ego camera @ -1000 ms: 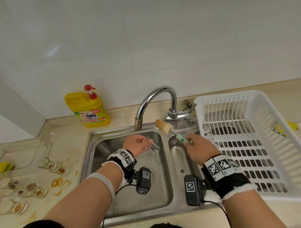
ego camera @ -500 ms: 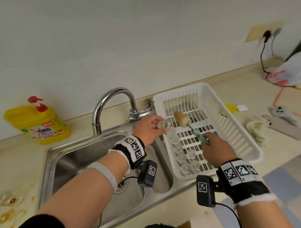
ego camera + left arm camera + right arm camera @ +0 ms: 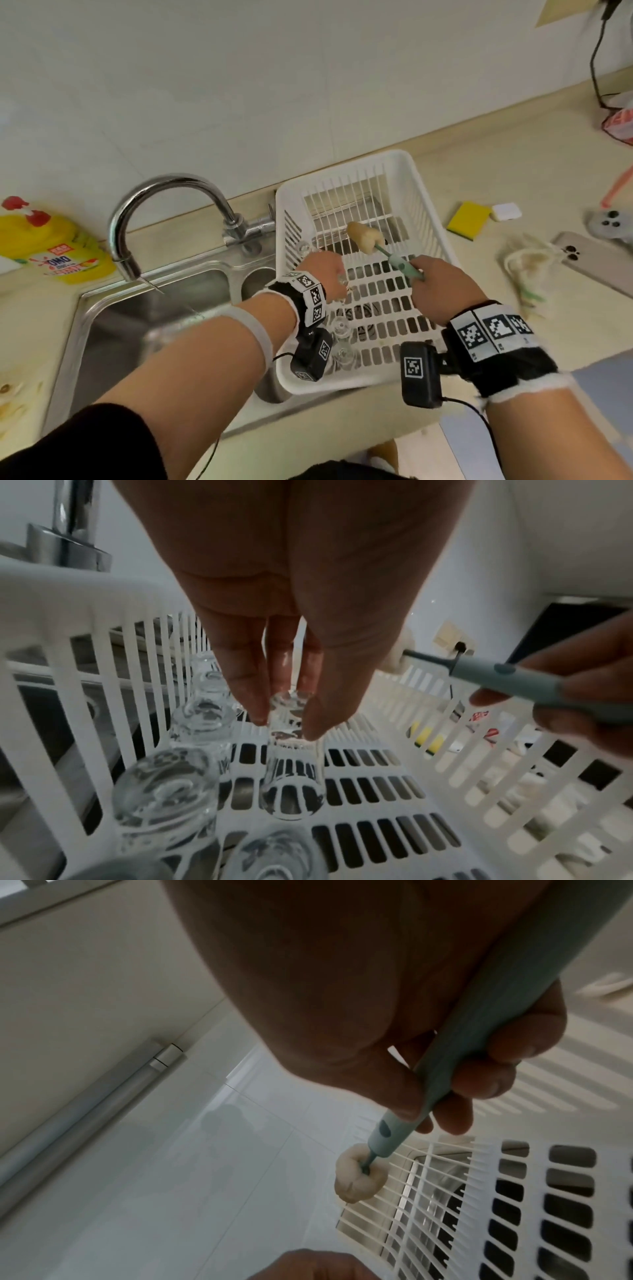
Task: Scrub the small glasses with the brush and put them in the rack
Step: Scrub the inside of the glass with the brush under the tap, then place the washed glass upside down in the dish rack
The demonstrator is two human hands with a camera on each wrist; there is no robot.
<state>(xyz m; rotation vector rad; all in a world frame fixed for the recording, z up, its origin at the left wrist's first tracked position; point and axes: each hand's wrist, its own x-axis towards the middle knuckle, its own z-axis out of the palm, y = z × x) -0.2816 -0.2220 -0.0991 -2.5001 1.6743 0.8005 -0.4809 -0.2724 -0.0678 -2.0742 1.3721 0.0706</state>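
L hand [image 3: 291, 601] pinches glass [image 3: 291, 772] base-up, mouth down over rack [image 3: 424, 212]; R hand [image 3: 442, 291] grips brush [image 3: 383, 248], head pointing far-left.

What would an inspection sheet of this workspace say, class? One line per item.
Surface: beige counter, stained at left.
Job's things: left hand pinches a glass mouth-down over the rack; more glasses inside.
Clutter: soap bottle, sponge, phone, cloth.
Grippers: right hand grips the brush.
Cables: wrist-camera lead; wall cord.
Surroundings: tap running into sink.
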